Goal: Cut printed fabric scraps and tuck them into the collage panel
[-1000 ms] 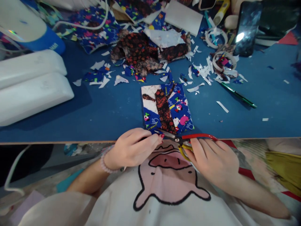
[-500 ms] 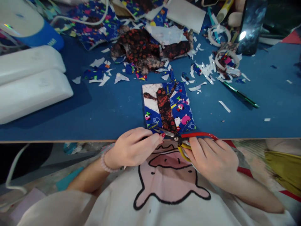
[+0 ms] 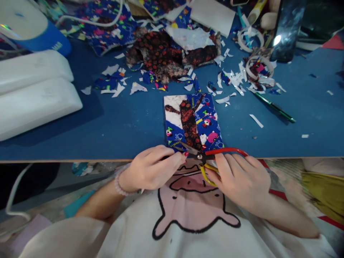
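Note:
Scissors (image 3: 199,157) with one red and one yellow handle are held in my right hand (image 3: 243,179), their blades parted and pointing left. The blades lie at the near edge of a square patchwork piece (image 3: 211,123) of blue, white and dark floral print, flat at the table's front edge. My left hand (image 3: 156,167) is pinched closed beside the piece's near left corner, fingertips at the blades; what it pinches is too small to make out.
White blocks (image 3: 37,96) and a blue-and-white device (image 3: 29,27) stand at the left. Behind the piece lie crumpled dark fabric (image 3: 161,50) and several scraps. A green pen (image 3: 275,106), tape rings (image 3: 259,68) and a phone (image 3: 287,32) are at the right.
The scissor blades have opened wider, and my right hand has shifted slightly left. My left hand has barely moved.

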A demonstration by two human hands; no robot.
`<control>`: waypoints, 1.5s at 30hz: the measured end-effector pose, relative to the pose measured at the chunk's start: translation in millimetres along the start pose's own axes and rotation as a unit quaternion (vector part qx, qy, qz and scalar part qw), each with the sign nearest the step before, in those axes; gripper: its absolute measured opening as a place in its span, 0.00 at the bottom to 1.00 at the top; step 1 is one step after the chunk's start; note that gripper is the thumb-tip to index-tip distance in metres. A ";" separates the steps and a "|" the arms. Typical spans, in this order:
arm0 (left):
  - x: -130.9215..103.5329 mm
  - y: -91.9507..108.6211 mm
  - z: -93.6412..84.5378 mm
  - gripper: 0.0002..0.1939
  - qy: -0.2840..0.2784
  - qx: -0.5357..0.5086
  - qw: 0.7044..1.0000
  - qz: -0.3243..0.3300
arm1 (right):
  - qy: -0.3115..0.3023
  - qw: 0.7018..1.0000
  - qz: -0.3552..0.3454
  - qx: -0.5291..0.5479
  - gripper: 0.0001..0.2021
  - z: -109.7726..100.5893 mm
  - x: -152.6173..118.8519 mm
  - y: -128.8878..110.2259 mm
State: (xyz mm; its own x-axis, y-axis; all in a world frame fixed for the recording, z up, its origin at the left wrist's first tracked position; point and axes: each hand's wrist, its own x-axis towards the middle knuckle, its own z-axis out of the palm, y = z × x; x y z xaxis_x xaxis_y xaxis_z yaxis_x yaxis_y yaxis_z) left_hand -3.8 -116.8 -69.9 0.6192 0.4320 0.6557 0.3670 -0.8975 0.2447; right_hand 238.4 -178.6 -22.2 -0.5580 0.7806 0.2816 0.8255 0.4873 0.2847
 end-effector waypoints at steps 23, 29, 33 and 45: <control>1.4 -1.0 -0.1 0.04 -0.007 -0.007 1.000 0.004 | 0.002 1.000 0.004 0.002 0.18 -0.3 5.7 -1.9; 1.0 -2.3 -0.4 0.04 -0.012 -0.008 1.000 0.013 | 0.002 1.000 -0.003 0.008 0.12 0.2 4.1 -1.3; 0.4 -2.3 -0.4 0.04 -0.012 -0.006 1.000 0.011 | 0.006 1.000 0.000 0.011 0.10 1.4 3.7 -2.1; 6.0 -2.7 -4.7 0.06 -0.012 0.036 0.997 0.066 | 0.005 1.000 0.005 0.030 0.14 -1.2 1.9 -1.2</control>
State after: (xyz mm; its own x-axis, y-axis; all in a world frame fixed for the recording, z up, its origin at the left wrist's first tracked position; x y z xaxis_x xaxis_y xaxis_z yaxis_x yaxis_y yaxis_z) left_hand -4.3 -112.2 -63.3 0.6814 0.3127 0.6617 0.3296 -0.9384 0.1041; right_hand 236.3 -178.1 -20.9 -0.5505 0.7818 0.2928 0.8343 0.5027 0.2264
